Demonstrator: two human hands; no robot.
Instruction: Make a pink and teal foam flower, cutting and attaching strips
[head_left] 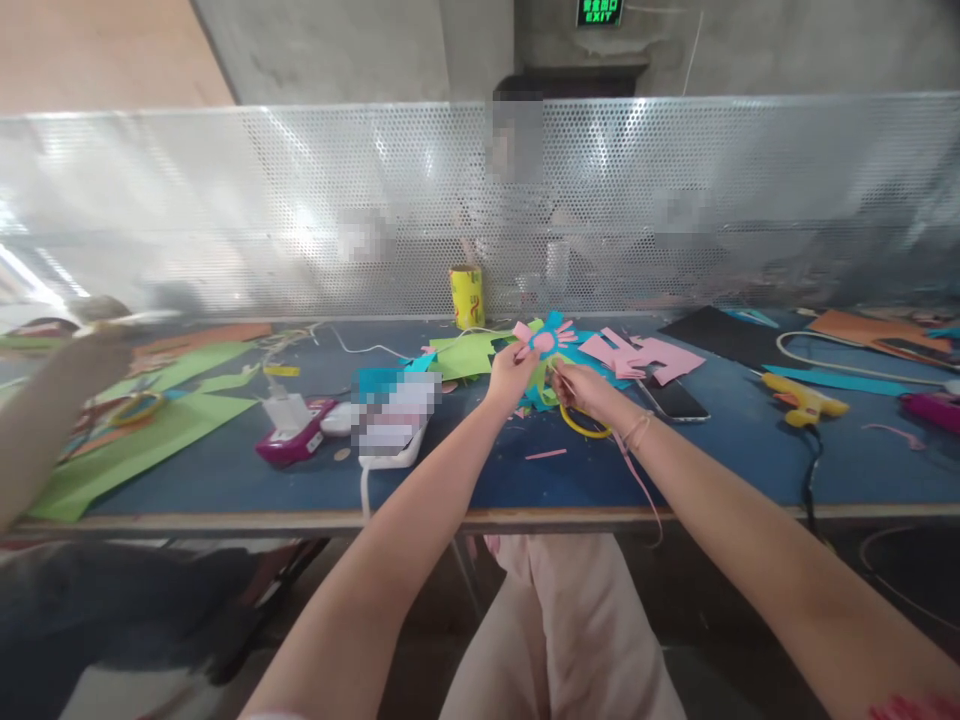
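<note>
My left hand (510,372) is closed on a paper flower (546,340) with blue petals and a pink centre, held up over the blue table (465,480). My right hand (581,388) is closed on yellow-handled scissors (583,424), just right of the flower. A thin pink paper strip (637,480) hangs from near my right wrist. Scraps of green paper (465,354), blue and pink paper (645,355) lie under and behind both hands.
A yellow tape roll (466,296) stands by the perforated metal screen (300,200). A phone (675,400) and a yellow glue gun (802,402) lie to the right, a power strip (390,440) and pink device (289,440) left. Another person's arm (45,420) reaches in at far left over green sheets (150,440).
</note>
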